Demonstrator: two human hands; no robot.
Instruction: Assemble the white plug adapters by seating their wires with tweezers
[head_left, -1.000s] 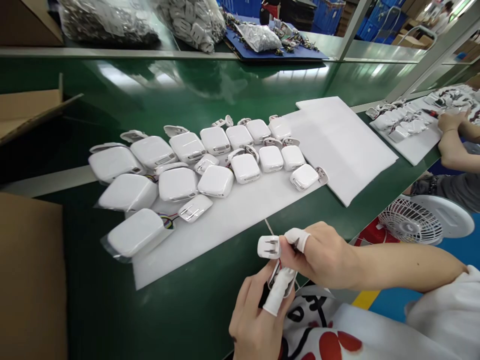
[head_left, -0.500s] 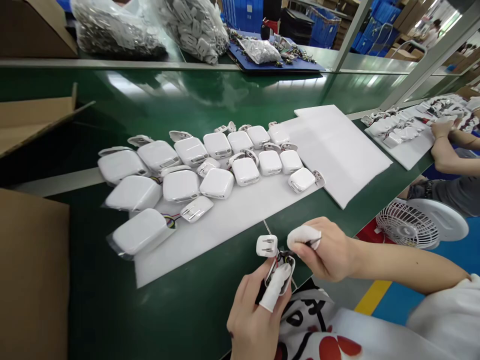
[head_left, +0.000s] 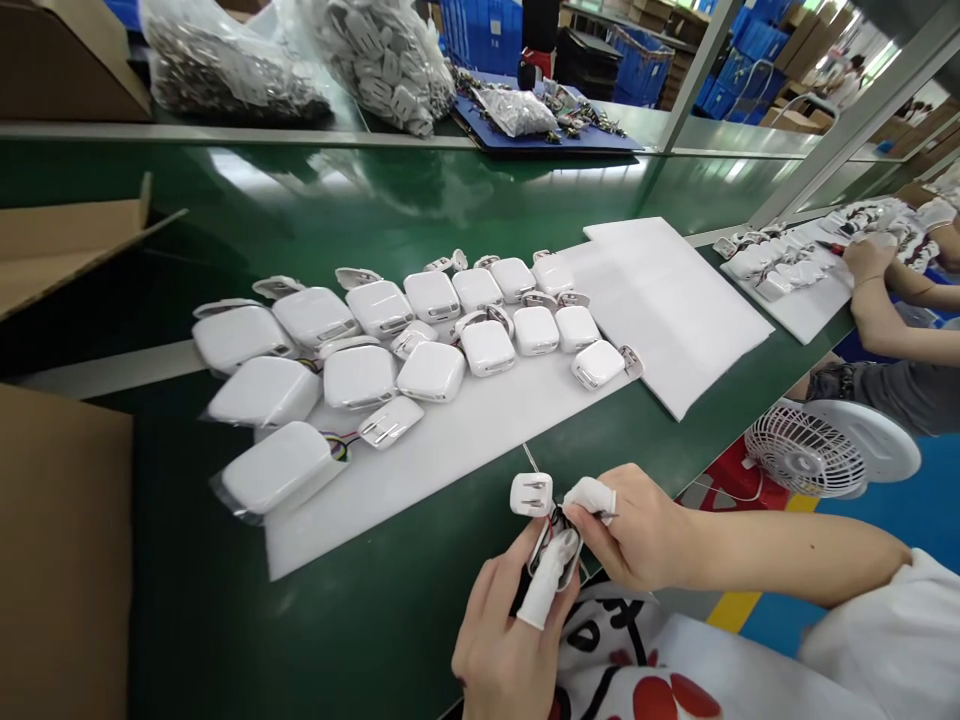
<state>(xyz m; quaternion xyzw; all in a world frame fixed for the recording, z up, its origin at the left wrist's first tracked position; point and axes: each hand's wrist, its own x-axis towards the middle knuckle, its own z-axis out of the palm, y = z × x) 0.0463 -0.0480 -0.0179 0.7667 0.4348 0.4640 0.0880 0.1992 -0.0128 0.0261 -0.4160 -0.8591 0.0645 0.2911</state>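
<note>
My left hand [head_left: 510,630], one finger in a white cot, grips an open white charger body [head_left: 556,545] with coloured wires showing inside. A white plug cap with two prongs [head_left: 532,494] hangs off it by those wires. My right hand [head_left: 637,525], also wearing a finger cot, is pinched on a thin metal tool at the charger's opening. Both hands hover above the near edge of the green bench [head_left: 375,620]. Several white charger shells and plug caps [head_left: 420,340] lie on a white foam sheet [head_left: 465,440] just beyond.
A second foam sheet [head_left: 675,310] lies to the right. Cardboard boxes [head_left: 60,540] stand at the left. Bags of parts [head_left: 375,50] and a blue tray [head_left: 540,130] sit at the back. A white fan [head_left: 810,450] stands below the bench; another person's arm [head_left: 892,330] works at the right.
My right hand drew away from the charger to the right, then came back in to its opening. The left hand keeps its hold on the charger.
</note>
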